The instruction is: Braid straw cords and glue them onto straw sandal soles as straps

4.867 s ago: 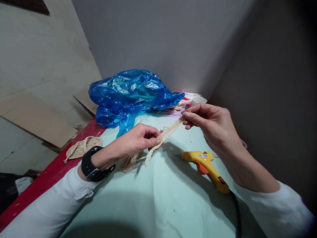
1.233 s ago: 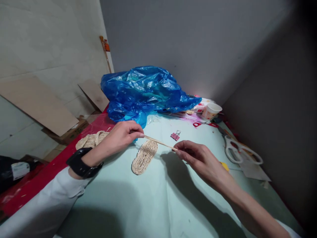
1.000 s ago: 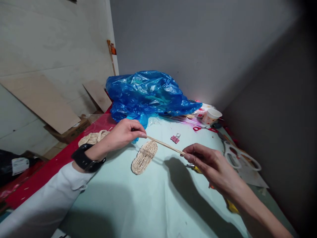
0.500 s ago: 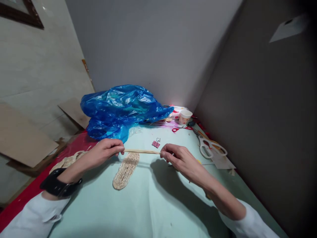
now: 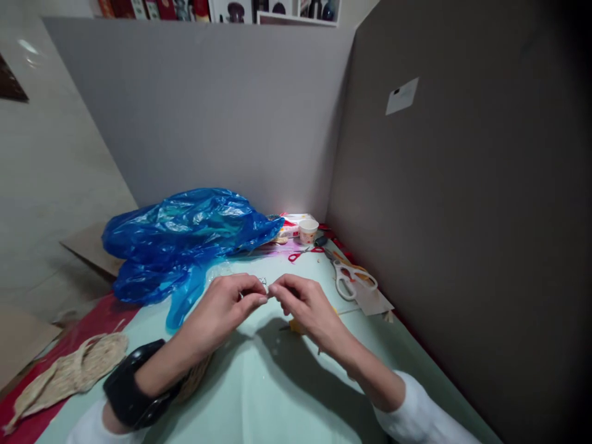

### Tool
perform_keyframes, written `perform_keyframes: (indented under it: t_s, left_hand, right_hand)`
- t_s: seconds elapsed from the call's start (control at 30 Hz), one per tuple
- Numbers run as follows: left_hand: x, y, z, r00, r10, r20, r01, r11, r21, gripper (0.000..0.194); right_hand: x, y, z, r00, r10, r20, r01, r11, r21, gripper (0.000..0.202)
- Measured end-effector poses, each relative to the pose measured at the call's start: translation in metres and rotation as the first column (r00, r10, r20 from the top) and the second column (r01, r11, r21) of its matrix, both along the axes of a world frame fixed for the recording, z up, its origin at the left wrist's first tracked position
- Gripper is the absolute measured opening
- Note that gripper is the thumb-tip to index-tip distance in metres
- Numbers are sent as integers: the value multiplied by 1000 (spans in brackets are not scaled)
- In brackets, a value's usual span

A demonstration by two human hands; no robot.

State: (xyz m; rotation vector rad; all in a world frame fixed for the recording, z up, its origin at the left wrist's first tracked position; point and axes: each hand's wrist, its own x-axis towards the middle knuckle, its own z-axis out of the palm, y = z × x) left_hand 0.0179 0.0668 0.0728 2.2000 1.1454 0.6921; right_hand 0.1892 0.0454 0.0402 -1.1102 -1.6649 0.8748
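My left hand and my right hand are almost touching above the table, each pinched at the fingertips. The pale straw strand held between them a moment ago is now mostly hidden by the fingers. Under my left wrist, which wears a black band, part of a coiled straw sole shows; the arm covers the rest. Behind the fingertips the wire handles of a binder clip peek out. A yellow-handled tool with a dark tip lies beneath my right hand, partly covered.
A crumpled blue plastic bag fills the back left. Near the back corner are a paper cup and red scissors. White-handled scissors lie at right. Woven straw pieces rest at the left edge. Grey panels border the table.
My hands have come together from holding the straw strand stretched between them. The camera view has turned right and up, and my left arm now covers most of the straw sole.
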Motion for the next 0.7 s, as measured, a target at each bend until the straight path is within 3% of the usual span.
perform_keyframes:
  t_s: [0.17, 0.27, 0.47, 0.7]
  left_hand:
    - [8, 5, -5, 943, 46, 329, 46, 963, -266, 19]
    - [11, 6, -9, 889, 91, 448, 54, 952, -300, 17]
    - [14, 9, -18, 811, 195, 552, -33, 957, -289, 16]
    - [13, 9, -23, 866, 121, 486, 67, 934, -351, 19]
  right_hand:
    - [6, 8, -2, 933, 48, -355, -82, 993, -81, 30]
    - [3, 6, -3, 862, 57, -504, -145, 980, -138, 28]
    - [-9, 0, -9, 920, 134, -369, -217, 957, -193, 19]
    - [-7, 3, -11, 932, -41, -359, -46, 972, -229, 26]
